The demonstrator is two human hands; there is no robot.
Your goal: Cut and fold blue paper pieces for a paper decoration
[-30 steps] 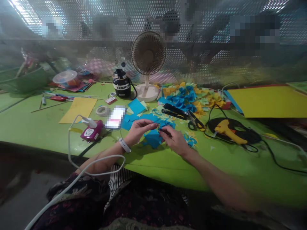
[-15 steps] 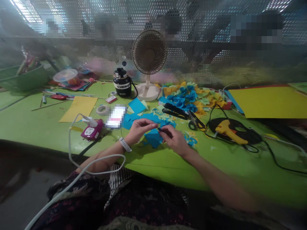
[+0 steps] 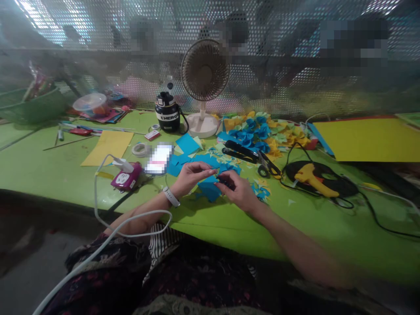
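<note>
Above a litter of blue paper pieces [image 3: 210, 189], my two hands are close together. My left hand [image 3: 193, 176], a white watch on its wrist, has thumb and forefinger pinched at what looks like a small bit of blue paper. Curled fingers of my right hand [image 3: 239, 189] are closed on a small dark thing [image 3: 226, 181], mostly hidden, whose kind I cannot tell. A black stapler [image 3: 241, 152] and open scissors [image 3: 267, 166] lie just beyond. Blue paper squares [image 3: 187, 143] are left of them.
Folded blue, yellow and green paper shapes [image 3: 256, 131] are heaped behind. A yellow glue gun [image 3: 315, 180] rests at right with its cord. A fan [image 3: 206, 72], black bottle [image 3: 167, 114], phone [image 3: 159, 159], tape roll [image 3: 140, 149] and purple power adapter [image 3: 126, 177] stand or lie around. A white cable [image 3: 147, 214] crosses my left forearm.
My hands have parted slightly at the fingertips. My right fingers have turned a little, and more of the dark thing shows beneath them.
</note>
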